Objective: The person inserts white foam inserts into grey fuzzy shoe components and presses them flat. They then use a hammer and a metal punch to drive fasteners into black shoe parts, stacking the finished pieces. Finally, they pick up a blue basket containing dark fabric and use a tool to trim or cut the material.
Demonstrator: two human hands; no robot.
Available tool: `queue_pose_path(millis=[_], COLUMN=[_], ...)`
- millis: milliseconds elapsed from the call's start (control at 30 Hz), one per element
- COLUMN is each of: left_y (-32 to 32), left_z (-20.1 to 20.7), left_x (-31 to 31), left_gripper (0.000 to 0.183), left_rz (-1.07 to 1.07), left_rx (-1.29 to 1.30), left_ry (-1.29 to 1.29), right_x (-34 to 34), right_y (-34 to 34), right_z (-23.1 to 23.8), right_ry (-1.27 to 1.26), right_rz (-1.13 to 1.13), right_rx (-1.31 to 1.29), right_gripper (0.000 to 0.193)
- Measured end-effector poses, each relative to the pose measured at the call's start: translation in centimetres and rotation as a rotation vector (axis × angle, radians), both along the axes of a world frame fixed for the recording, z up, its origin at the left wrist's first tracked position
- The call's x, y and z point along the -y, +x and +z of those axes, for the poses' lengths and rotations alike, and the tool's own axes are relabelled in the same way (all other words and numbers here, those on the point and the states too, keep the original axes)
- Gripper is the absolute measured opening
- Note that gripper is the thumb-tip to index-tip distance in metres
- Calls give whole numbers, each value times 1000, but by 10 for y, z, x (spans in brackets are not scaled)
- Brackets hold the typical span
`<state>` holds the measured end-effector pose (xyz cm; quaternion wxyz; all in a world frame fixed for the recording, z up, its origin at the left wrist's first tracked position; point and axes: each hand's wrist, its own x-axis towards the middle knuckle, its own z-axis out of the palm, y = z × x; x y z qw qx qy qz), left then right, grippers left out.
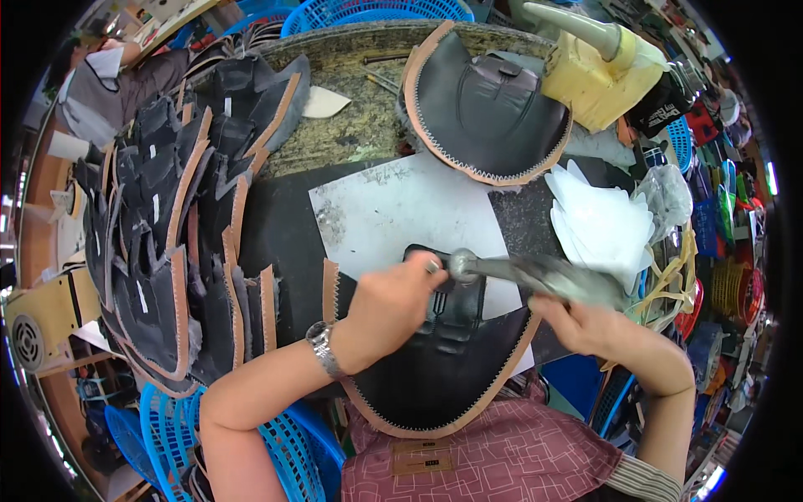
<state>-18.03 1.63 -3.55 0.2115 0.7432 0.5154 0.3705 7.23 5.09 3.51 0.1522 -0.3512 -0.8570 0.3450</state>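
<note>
A black leather piece point(418, 389) with a tan, zigzag-stitched edging lies in front of me, its curved end toward my body. On its upper part is a small black strap-and-flap section point(458, 314). My left hand point(386, 305), a metal watch at its wrist, is closed in a pinch over that section; a small shiny metal bit shows at its fingertips, too little to name. My right hand point(581, 322) grips a hammer point(493, 268), blurred by motion along its right part. The hammer's rounded metal head is right beside my left fingertips.
Stacked black edged pieces point(159, 209) fill the left side. Farther back lie another stitched leather piece point(493, 109) and a yellow block point(598, 79) bearing a pale horn-shaped tool. White sheets point(598, 217) lie at right. Blue baskets point(171, 427) stand below left.
</note>
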Motion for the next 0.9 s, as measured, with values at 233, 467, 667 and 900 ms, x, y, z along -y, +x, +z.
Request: queue_pose_path(millis=[233, 467, 667, 900], left_y=[-6, -5, -2, 11], left_z=[-5, 0, 14, 5], left_x=[-5, 0, -6, -9], left_gripper=[11, 13, 14, 12], left_rz=[111, -75, 56, 45], left_rx=[594, 28, 344, 476], left_ry=[-481, 160, -376, -463], right_x=[6, -4, 17, 20], right_y=[1, -5, 10, 14], right_z=[-16, 8, -16, -11], right_ry=[20, -256, -15, 19], right_rz=[-71, 18, -44, -93], right_rx=[175, 247, 107, 101], right_gripper=[17, 25, 15, 15])
